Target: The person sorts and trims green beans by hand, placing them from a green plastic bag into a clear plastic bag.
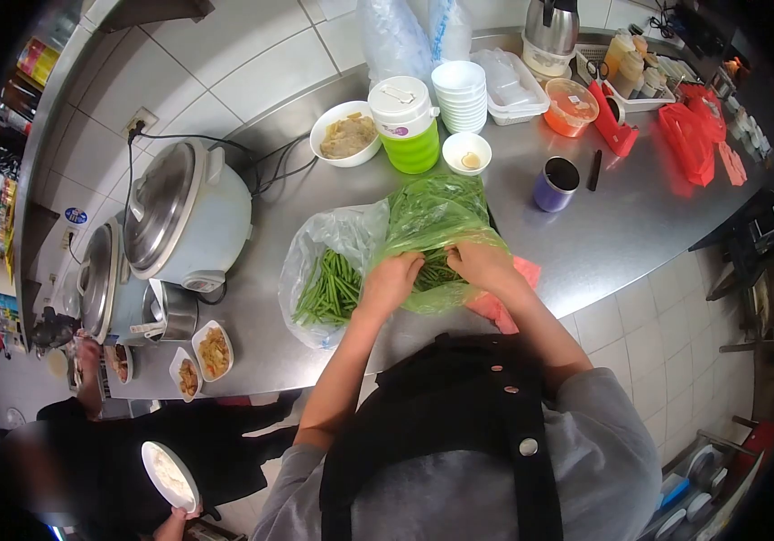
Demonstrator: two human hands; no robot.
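Observation:
Both my hands work at the mouth of a green plastic bag (437, 203) with long green beans (432, 270) inside. My left hand (394, 281) is closed at the bag's left side, its fingertips pinched at the beans. My right hand (479, 265) is closed too, fingers curled down among the beans from the right. Exactly how many beans either hand pinches is hidden. Left of it lies an open clear plastic bag (301, 257) holding cut green beans (331, 288). A red plastic bag (495, 311) shows partly under the green bag.
Large cookers (190, 207) stand left, near small food dishes (214, 352). Behind the bags are a white bowl (345, 135), green-and-white jug (405, 126) and stacked bowls (459, 95). A purple cup (557, 185) stands right. At lower left, another person's hand holds a rice bowl (170, 476).

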